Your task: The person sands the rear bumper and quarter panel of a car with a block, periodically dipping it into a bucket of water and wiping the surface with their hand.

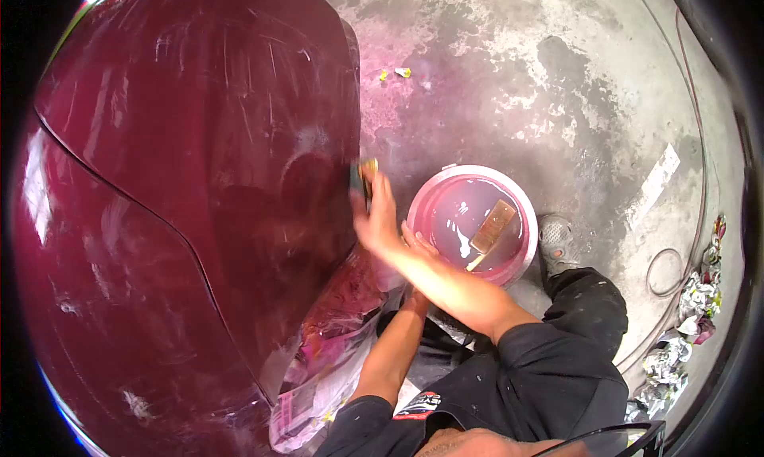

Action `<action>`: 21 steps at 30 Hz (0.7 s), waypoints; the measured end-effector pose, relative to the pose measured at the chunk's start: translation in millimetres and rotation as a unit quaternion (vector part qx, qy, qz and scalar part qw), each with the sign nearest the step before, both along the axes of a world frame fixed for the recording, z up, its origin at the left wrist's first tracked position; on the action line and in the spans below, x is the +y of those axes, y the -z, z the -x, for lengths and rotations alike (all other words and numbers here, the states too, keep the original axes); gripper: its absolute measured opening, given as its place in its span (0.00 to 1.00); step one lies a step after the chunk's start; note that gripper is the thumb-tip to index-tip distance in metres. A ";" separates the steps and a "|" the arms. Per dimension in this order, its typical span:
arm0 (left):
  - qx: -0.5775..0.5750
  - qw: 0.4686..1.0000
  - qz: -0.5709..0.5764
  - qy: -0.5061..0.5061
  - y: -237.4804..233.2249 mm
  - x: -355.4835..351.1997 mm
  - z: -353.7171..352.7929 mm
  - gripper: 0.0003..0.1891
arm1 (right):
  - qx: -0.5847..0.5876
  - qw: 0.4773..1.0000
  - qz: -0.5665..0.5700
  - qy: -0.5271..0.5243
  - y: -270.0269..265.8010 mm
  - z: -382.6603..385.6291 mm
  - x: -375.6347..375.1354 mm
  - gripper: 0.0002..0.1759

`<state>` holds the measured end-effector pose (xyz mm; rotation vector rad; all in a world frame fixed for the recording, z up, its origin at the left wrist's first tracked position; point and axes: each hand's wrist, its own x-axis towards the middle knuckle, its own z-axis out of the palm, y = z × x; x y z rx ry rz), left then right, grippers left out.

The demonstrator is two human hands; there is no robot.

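My right hand [377, 220] is blurred and closed around a small dark-and-yellow pad [365, 175] at the edge of a glossy dark red car panel [263, 138]. Whitish smears mark the panel. My right forearm crosses over the left one and hides part of it. Beneath it, my left hand [419, 242] shows stretched fingers right at the near-left rim of a white bucket [521, 188]. Cloudy pinkish liquid fills the bucket's lower part, and a brown rectangular block [493, 227] and a pale stick [475, 263] are in it.
Clear plastic sheeting [318, 369] with pink stains hangs below the panel, close to my left arm. Yellow-white scraps [403, 72] lie on the stained concrete floor [493, 83]. A hose [694, 115] and crumpled paper [668, 360] run along the right. My shoe [559, 242] stands beside the bucket.
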<state>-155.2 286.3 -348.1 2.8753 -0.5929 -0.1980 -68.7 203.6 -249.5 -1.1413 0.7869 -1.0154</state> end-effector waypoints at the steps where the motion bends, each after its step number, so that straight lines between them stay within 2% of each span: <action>1: -0.013 0.999 0.036 -0.010 11.6 2.7 -2.4 0.26 | 0.016 1.000 -0.002 0.013 -3.6 0.9 15.5 0.32; 2: -0.012 0.999 0.032 -0.016 35.2 25.2 -7.2 0.26 | 0.018 0.999 0.027 0.034 -3.0 -11.1 -3.1 0.32; 4: 0.084 0.965 0.220 0.116 81.0 65.6 -16.8 0.28 | -0.005 0.997 0.029 0.077 -1.4 -47.6 -77.0 0.23; 5: 0.116 0.983 0.126 0.068 74.4 54.9 -24.8 0.29 | 0.014 0.999 -0.016 0.030 -20.8 -43.3 -108.8 0.24; 7: 0.074 0.972 0.194 0.110 83.0 64.4 -18.9 0.27 | -0.015 1.000 -0.002 0.025 -12.4 -36.5 -93.8 0.26; 8: 0.069 0.970 0.200 0.116 63.6 39.2 -17.8 0.27 | -0.015 0.998 0.040 0.046 -12.3 -26.0 -62.1 0.26; 9: 0.049 0.991 0.115 0.041 22.9 8.7 -6.7 0.27 | -0.014 0.995 0.077 0.064 -14.8 -11.1 -20.6 0.27; 10: 0.030 0.999 0.020 -0.037 -1.9 -3.7 -0.2 0.28 | -0.012 0.996 0.067 0.050 -19.3 -2.9 5.2 0.29; 11: -0.001 0.999 -0.017 -0.033 1.1 -3.4 2.5 0.28 | -0.009 0.998 0.058 0.034 -20.9 1.7 19.1 0.31; 12: 0.002 0.999 -0.023 -0.040 5.7 11.2 3.6 0.28 | -0.004 0.995 0.083 0.054 -16.5 -9.8 0.6 0.30; 13: 0.062 0.998 0.028 0.018 11.0 18.8 -3.5 0.29 | -0.033 0.995 0.057 0.080 -19.3 -23.1 -35.0 0.25; 14: 0.119 0.987 0.082 0.073 16.3 21.3 -6.3 0.30 | -0.006 0.995 0.040 0.088 -17.1 -42.5 -70.4 0.25; 15: 0.073 0.993 0.092 0.020 0.1 5.5 -1.9 0.32 | -0.004 0.996 0.038 0.084 -16.9 -43.4 -84.1 0.25; 17: 0.134 0.990 0.052 0.013 73.1 52.5 -21.9 0.30 | -0.037 0.999 0.007 0.008 -20.3 -35.1 -104.8 0.26; 18: 0.134 0.989 0.054 0.017 45.4 36.7 -13.4 0.30 | -0.008 0.997 0.070 0.039 -11.7 -30.3 -74.3 0.26; 19: 0.078 0.993 -0.060 0.067 -12.7 7.2 2.9 0.29 | -0.037 0.991 0.114 0.055 -7.7 -18.7 -39.2 0.27; 20: 0.020 0.978 -0.177 0.114 -47.2 -7.7 11.7 0.29 | -0.044 0.994 0.090 0.037 -9.5 -6.2 -3.9 0.28; 21: 0.019 0.977 -0.178 0.115 -38.9 -1.3 10.0 0.29 | -0.049 0.996 0.066 0.020 -14.1 1.5 14.3 0.30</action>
